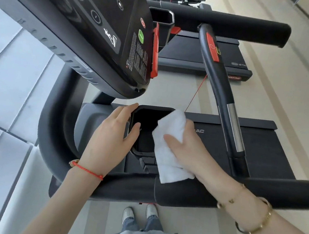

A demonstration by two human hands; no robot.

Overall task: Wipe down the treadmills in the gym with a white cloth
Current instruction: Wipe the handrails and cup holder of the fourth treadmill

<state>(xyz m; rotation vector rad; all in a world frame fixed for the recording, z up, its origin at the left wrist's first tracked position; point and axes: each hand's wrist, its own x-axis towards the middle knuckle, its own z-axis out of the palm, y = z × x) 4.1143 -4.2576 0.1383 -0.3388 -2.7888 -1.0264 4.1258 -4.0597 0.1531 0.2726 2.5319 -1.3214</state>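
Here, right hand (188, 149) grips cloth (170, 137).

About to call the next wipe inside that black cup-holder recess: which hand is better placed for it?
Probably the right hand: it already grips the folded white cloth at the right edge of the black cup-holder recess. The left hand holds no cloth; its fingers rest on the recess's left rim.

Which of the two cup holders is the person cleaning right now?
The near cup holder, below the console: the right hand holds the white cloth at it while the left hand rests on its rim. The far cup holder is untouched.
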